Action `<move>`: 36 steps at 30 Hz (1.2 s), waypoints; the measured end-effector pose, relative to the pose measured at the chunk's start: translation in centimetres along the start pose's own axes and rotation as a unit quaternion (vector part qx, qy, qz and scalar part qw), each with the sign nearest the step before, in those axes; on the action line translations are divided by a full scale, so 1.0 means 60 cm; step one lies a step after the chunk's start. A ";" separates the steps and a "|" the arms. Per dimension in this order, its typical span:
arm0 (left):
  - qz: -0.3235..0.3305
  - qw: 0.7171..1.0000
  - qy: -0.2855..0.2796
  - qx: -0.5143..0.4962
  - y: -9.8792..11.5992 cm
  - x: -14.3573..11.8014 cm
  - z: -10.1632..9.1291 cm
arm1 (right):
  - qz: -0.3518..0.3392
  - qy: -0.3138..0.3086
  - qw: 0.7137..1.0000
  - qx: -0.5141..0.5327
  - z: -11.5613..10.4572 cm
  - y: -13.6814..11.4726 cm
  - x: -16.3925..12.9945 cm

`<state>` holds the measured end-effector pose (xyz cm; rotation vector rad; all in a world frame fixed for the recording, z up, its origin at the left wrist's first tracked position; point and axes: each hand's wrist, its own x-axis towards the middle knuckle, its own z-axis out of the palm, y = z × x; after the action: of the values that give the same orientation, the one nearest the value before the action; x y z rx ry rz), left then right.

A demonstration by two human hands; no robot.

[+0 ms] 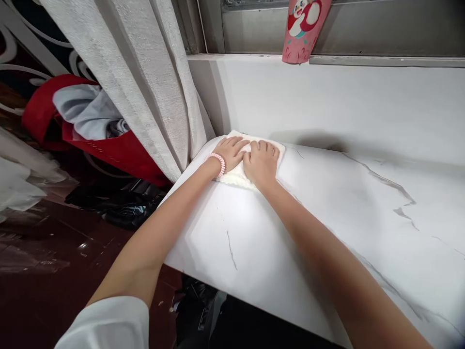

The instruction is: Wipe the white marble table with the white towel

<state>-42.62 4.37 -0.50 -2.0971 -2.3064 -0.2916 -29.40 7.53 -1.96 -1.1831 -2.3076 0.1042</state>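
A cream-white cloth [238, 175] with a fluffy texture lies folded on the far left corner of a white marble-patterned table [225, 228]. My left hand [231, 152], with a pink coil band at the wrist, rests flat on the cloth, fingers stretched out. Right beside it, my right hand [262, 164] presses on the cloth with its fingers bent and closed onto it. The thumbs of both hands are close together. Both hands cover much of the cloth's middle, while its edges show around them.
A white curtain [145, 72] hangs at the table's left edge. Left of it, a red bag [116, 157] holds grey clothing. A white wall rises behind the table, with a pink paper cup sleeve [303, 34] at the window ledge. Dark red floor [83, 291] shows below.
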 end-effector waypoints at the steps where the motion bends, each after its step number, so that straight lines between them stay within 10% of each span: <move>1: 0.001 1.000 0.006 -0.004 -0.008 0.010 0.002 | 0.001 -0.010 1.000 -0.005 0.003 -0.001 0.011; 16: -0.081 0.997 0.011 -0.006 -0.085 0.009 -0.009 | -0.088 -0.020 0.994 0.055 0.062 -0.035 0.080; 36: -0.165 0.981 0.070 0.078 0.060 -0.358 -0.026 | -0.224 -0.083 0.965 0.107 -0.079 -0.095 -0.204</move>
<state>-37.05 -16.75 -1.36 -1.5682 -2.4920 -0.2409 -25.49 -6.21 -1.42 -0.5464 -2.5736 0.2859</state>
